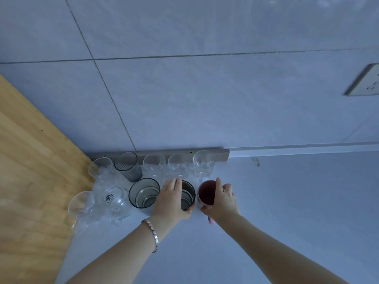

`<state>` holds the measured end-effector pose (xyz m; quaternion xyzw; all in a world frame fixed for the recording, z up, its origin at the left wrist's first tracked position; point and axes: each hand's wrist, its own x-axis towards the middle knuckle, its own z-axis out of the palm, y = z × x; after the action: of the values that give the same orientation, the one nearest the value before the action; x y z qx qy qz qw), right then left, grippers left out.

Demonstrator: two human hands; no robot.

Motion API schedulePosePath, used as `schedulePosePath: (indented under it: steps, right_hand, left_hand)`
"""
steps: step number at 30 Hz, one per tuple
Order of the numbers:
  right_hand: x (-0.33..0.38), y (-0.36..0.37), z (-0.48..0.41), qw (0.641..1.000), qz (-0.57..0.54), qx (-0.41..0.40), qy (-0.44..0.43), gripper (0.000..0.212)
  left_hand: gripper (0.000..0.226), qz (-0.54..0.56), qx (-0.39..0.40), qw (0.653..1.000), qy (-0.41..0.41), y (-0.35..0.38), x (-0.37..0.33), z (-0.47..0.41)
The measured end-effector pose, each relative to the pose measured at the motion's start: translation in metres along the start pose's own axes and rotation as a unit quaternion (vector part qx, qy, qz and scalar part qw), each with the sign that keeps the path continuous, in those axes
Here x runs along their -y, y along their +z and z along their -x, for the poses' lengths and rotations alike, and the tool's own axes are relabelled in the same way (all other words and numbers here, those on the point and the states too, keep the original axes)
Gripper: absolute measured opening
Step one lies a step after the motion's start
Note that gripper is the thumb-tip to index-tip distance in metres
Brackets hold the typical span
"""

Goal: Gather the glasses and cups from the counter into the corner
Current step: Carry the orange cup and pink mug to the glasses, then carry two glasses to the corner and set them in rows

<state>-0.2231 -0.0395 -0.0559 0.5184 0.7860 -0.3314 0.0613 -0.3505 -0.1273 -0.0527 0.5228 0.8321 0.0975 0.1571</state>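
Note:
Several glasses stand grouped in the counter's back left corner. Along the wall stands a row of clear glasses (178, 163) with one dark ribbed tumbler (128, 166). In front stand a wide smoky glass (144, 193), a clear glass with a dark logo (115, 198) and a round clear glass (81, 203). My left hand (171, 198) is wrapped around a dark metal cup (187, 195) standing on the counter. My right hand (222, 198) grips a pink cup (206, 192) right beside it; its pink handle shows under my palm.
A wooden panel (30, 181) bounds the corner on the left. A grey strip (220, 154) runs along the base of the tiled wall. The white counter (287, 201) stretches to the right. A wall socket (367, 83) sits at the upper right.

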Motion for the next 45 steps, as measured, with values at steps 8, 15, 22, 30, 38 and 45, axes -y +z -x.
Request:
schedulePosePath:
  steps: [8,15,22,30,38,45]
  right_hand:
    - [-0.043,-0.028,0.048,0.995,0.088,0.044,0.004,0.062]
    - [-0.149,-0.074,0.116,0.981,0.109,0.121,0.102,0.051]
    - [-0.307,-0.127,0.237,0.97,0.048,0.069,0.227,0.053]
    - [-0.515,-0.176,0.428,0.935,-0.036,0.01,0.352,0.037]
    - [-0.668,-0.183,0.596,0.875,-0.117,-0.08,0.463,0.049]
    - [-0.763,-0.171,0.669,0.82,-0.189,-0.116,0.527,0.045]
  left_hand:
    - [0.073,-0.062,-0.021,0.995,0.077,-0.009,-0.028,0.02]
    - [0.034,-0.131,0.186,0.956,0.187,-0.003,-0.142,0.04]
    - [0.04,-0.149,0.287,0.912,0.251,0.046,-0.31,0.085]
    - [0.037,-0.192,0.273,0.864,0.376,0.141,-0.541,0.183]
    - [0.031,-0.201,0.267,0.817,0.47,0.219,-0.727,0.284]
    - [0.047,-0.206,0.285,0.775,0.524,0.289,-0.837,0.346]
